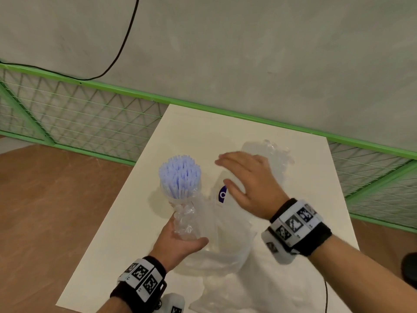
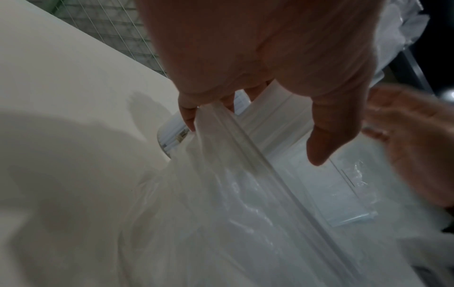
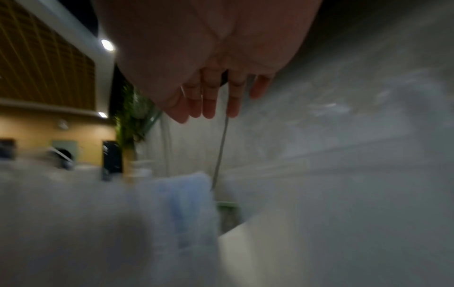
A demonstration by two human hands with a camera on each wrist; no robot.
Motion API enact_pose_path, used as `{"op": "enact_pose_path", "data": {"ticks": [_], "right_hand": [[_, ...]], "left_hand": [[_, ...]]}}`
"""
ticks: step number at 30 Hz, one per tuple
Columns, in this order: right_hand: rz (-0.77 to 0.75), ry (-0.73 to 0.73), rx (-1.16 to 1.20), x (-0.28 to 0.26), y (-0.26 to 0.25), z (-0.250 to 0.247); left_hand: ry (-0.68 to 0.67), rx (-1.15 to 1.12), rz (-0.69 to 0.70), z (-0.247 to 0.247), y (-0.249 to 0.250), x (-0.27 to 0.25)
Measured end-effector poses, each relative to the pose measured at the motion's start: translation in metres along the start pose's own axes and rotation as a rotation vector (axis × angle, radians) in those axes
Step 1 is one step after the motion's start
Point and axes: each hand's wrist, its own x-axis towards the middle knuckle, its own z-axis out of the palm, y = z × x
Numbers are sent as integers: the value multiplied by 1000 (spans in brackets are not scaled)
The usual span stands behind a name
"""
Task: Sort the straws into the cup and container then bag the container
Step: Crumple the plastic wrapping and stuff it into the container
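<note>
Left hand [image 1: 178, 241] fingers pinch one clear bag [image 1: 216, 251]; right hand [image 1: 246, 184] hovers released beside one straw-filled cup [image 1: 180, 177].

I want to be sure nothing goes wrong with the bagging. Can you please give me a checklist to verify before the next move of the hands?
1. Left hand has a grip on the bag: ok, fingers pinch its bunched edge.
2. Bag mouth is open: ok, the left wrist view looks into it.
3. Container is inside the bag: ok, it shows in there through the mouth.
4. Right hand is free: ok, fingers straight, holding nothing, above the bag.
5. Blue straws stand in the cup: ok, upright beside the bag.
6. Container is closed: cannot tell, too blurred.
</note>
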Motion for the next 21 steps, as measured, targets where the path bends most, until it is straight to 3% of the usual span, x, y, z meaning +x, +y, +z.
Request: {"op": "enact_pose_path", "data": {"ticks": [3,6,8,14,21], "right_hand": [[71,-126,201,-10,-33,22],[198,-370,294,-17,-35,38],[181,-447,328,-16,-32,42],[168,-502,502,-15,-29,44],[238,-386,612,-24,-31,50]], "left_hand": [[-21,-11,23,0,-1,1],[-53,1,53,-2,-3,3],[-61,18,63,-3,-4,3],[-64,47,73,-4,-7,4],[-84,26,80,-6,-6,6]]}}
